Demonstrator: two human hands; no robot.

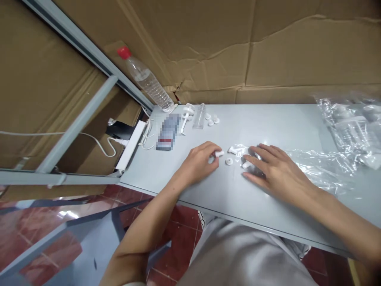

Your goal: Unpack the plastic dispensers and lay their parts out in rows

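My left hand (200,162) rests on the grey table (268,123), its fingers curled and pinched on a small white plastic piece (219,153). My right hand (275,169) lies flat with fingers stretched out, its fingertips on a small clear bag (239,150) and beside another white piece (245,164). A white round disc (229,161) lies on the table between my two hands.
At the table's far edge lie a white pump part (186,115), a clear tube (199,116), a few white caps (212,119) and a blurred pack (168,131). A water bottle (145,79) leans against cardboard. Clear plastic bags (351,131) fill the right. A power strip (131,145) hangs left.
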